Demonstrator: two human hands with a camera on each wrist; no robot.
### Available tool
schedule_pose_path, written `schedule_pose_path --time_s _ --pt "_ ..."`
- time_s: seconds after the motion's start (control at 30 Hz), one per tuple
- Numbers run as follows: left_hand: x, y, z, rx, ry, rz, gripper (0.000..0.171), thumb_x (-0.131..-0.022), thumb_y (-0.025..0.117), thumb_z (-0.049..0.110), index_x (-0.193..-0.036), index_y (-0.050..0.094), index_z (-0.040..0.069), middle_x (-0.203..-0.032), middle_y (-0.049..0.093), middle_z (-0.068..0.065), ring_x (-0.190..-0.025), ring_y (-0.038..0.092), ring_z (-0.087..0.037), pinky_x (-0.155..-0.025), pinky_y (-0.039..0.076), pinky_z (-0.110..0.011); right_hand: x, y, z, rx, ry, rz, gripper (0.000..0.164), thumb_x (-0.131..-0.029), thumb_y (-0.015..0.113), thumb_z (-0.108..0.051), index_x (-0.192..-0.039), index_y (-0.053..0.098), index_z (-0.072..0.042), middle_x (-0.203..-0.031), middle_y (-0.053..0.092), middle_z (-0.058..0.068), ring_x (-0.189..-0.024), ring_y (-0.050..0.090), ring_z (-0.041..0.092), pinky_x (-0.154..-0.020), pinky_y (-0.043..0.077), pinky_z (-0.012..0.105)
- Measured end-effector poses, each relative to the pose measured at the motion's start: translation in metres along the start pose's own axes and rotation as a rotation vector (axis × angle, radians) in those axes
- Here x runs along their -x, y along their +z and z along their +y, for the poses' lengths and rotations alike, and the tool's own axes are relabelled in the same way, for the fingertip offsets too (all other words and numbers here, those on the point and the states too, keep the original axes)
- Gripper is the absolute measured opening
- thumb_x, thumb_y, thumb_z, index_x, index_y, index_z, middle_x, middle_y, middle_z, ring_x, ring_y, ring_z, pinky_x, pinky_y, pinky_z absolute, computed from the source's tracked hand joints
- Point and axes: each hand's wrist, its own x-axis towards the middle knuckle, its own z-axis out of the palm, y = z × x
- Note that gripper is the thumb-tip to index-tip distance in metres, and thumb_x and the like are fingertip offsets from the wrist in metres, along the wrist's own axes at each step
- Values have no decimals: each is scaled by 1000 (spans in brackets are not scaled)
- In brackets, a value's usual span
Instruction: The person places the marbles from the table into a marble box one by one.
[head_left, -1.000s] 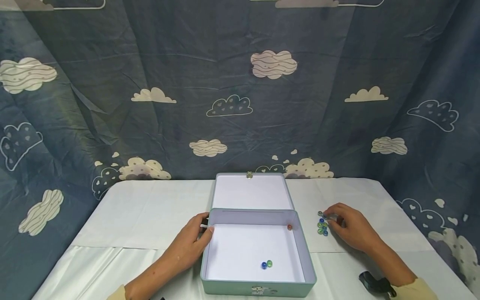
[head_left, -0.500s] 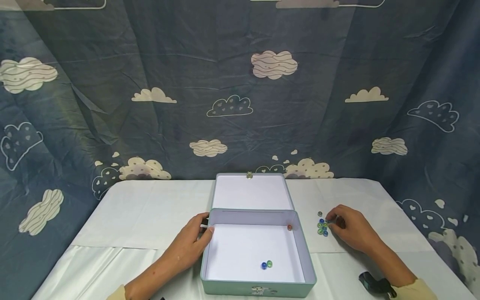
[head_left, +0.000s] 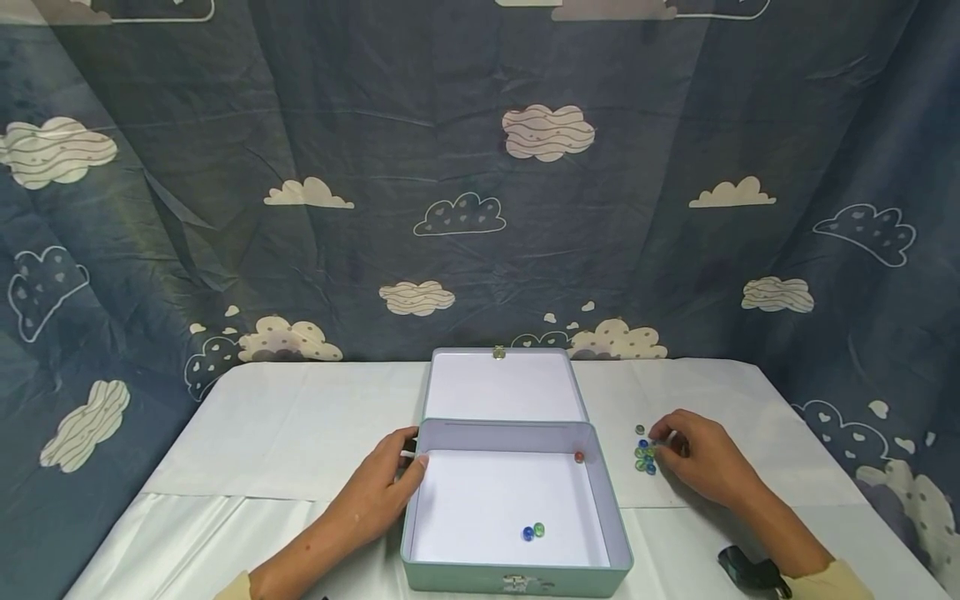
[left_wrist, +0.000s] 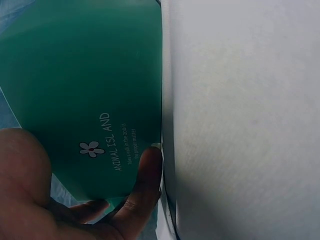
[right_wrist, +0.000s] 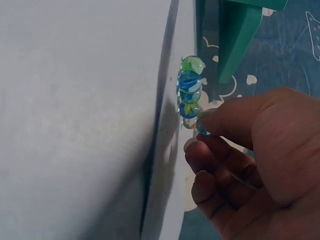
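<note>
A green tin box (head_left: 517,579) with a pale inside stands on the white cloth, its lid (head_left: 506,383) folded back. My left hand (head_left: 378,483) grips its left wall, thumb at the rim; in the left wrist view the fingers (left_wrist: 145,185) lie along the printed green side. Inside are a blue marble (head_left: 528,534), a green marble (head_left: 539,530) and a reddish marble (head_left: 579,457). Right of the box, my right hand (head_left: 701,454) pinches a blue marble (right_wrist: 202,128) between thumb and forefinger, close beside a cluster of green and blue marbles (right_wrist: 191,80).
A single greyish marble (head_left: 640,429) lies just beyond the cluster. A dark strap-like device (head_left: 752,572) sits at my right wrist. Behind the table hangs a dark blue curtain (head_left: 465,133) with cloud prints.
My right hand has shifted slightly nearer to me, along the marble cluster. My left hand, the box and the marbles inside it have stayed put.
</note>
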Motion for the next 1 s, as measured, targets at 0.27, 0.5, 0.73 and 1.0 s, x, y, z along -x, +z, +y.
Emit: schedule_pose_path --time_s 0.27,0.5,0.73,1.0 --pt "-1 0 0 -5 4 -1 55 -112 54 36 -155 47 2 -152 54 -15 -124 66 -24 -101 56 -49 -1 -7 -9 3 -1 5 22 -90 77 -2 -111 74 -9 -101 68 0 -82 59 16 -65 50 28" --pt "-1 -1 0 -4 5 -2 55 -112 54 35 -155 47 2 -152 55 -15 -124 66 -25 -101 56 -49 0 -16 -27 -10 -68 22 18 -91 80 -4 -107 76 -12 -99 68 -3 -78 57 12 -63 46 26" --pt "-1 -1 0 -1 2 -3 55 -112 54 35 -155 47 2 -152 55 -14 -124 66 -24 -101 55 -50 4 -22 -46 -9 -134 51 21 -89 83 -4 -104 77 -16 -97 67 -8 -77 55 8 -64 47 25" --pt "-1 -1 0 3 -5 0 53 -112 54 32 -155 47 2 -151 55 -14 -122 66 -22 -100 56 -48 9 -27 -64 -31 -205 72 26 -87 85 -2 -101 76 -22 -96 67 -12 -77 55 3 -65 51 26"
